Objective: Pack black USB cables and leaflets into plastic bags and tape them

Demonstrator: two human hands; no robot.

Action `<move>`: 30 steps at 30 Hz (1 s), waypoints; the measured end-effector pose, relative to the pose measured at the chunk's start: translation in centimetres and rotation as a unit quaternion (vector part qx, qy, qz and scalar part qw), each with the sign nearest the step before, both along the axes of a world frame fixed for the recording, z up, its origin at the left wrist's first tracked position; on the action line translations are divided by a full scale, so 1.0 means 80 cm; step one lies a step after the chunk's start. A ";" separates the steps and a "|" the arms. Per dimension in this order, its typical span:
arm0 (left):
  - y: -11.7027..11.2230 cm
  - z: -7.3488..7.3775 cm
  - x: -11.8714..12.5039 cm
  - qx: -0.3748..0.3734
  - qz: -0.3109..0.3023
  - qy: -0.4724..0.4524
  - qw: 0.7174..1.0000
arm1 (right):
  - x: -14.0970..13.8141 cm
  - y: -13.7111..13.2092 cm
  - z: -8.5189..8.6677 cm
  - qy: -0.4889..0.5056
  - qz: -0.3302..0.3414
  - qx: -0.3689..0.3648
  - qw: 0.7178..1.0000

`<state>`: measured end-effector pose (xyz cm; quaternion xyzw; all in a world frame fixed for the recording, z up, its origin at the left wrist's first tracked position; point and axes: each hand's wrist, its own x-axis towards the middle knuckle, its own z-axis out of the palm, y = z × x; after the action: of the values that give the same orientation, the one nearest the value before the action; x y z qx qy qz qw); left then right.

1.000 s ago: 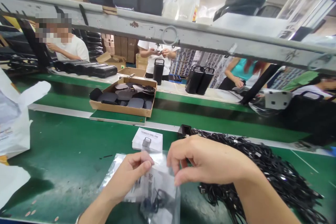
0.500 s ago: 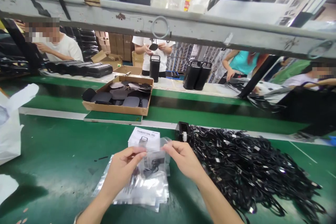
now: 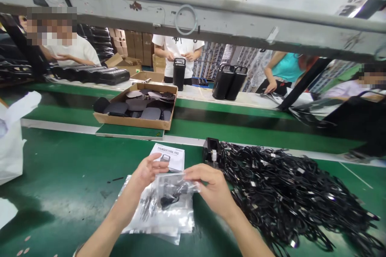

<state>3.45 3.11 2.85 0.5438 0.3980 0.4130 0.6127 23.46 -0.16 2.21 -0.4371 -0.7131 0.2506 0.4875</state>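
My right hand (image 3: pixel 209 184) pinches the top edge of a clear plastic bag (image 3: pixel 177 184) with a black cable (image 3: pixel 169 200) inside. My left hand (image 3: pixel 148 172) is beside the bag's left edge, its fingers apart and stretched out. Below the bag lies a stack of clear plastic bags (image 3: pixel 169 225), flat on the green table. Just beyond my hands is a white leaflet (image 3: pixel 176 160) printed "THUNDERTRAIL PRO". A large heap of black cables (image 3: pixel 280 192) spreads to the right of my right hand.
A black tape dispenser (image 3: pixel 212 150) stands at the heap's left end. Farther back, a cardboard tray (image 3: pixel 132 121) holds several dark flat pieces. A grey shelf beam (image 3: pixel 120 14) crosses above. Black speakers (image 3: pixel 224 82) stand on the far bench, where several co-workers are. White plastic (image 3: pixel 12 140) lies left.
My left hand has let go of the bag and opened. The bag's top has tipped down in my right hand. The co-worker opposite has lowered a dark piece to the black speaker.
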 end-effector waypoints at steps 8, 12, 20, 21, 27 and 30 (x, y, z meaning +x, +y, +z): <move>-0.006 -0.024 0.013 0.063 0.014 0.202 0.977 | 0.025 -0.018 -0.005 -0.032 -0.221 -0.052 0.973; -0.008 -0.034 0.013 0.064 0.058 0.181 0.980 | 0.059 -0.016 -0.004 -0.170 -0.397 -0.162 0.887; -0.014 -0.049 0.018 0.057 0.057 0.183 0.980 | 0.063 -0.003 -0.024 0.118 -0.280 -0.299 0.905; -0.014 -0.050 0.018 0.053 0.056 0.183 0.980 | 0.059 -0.006 -0.028 0.145 -0.277 -0.287 0.906; -0.013 -0.051 0.019 0.047 0.057 0.187 0.980 | 0.042 -0.037 -0.060 0.076 -0.318 -0.214 0.921; -0.015 -0.049 0.021 0.050 0.064 0.170 0.982 | 0.034 -0.049 -0.059 -0.035 -0.362 -0.210 0.908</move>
<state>5.12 1.92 -1.03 0.6093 0.5091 0.3726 0.4804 26.21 -4.11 -2.52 -0.7659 -0.4533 0.1858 0.4164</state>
